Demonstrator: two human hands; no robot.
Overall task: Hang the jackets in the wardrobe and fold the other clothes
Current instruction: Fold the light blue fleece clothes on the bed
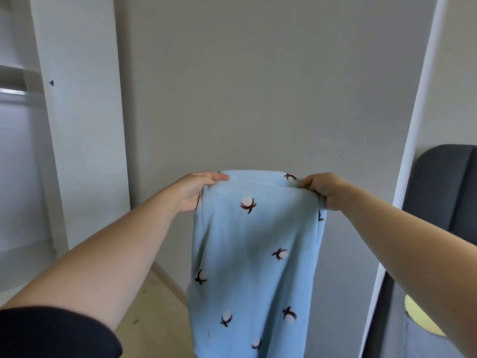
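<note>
A light blue fleece garment (255,257) with small white-and-brown cotton flower prints hangs in the air in front of me, its lower part running out of the bottom of the view. My left hand (195,189) grips its top left corner, thumb over the upper edge. My right hand (324,189) grips the top right corner with curled fingers. Both arms are stretched forward, holding the top edge level and taut. At the far left stands the white wardrobe (85,125), its door swung open.
Inside the wardrobe a metal hanging rail (13,92) shows below a shelf. A plain grey wall fills the middle. A white door edge (413,151) rises at right, with a dark grey chair (446,187) and something yellow (418,319) beyond it. Light wooden floor lies below.
</note>
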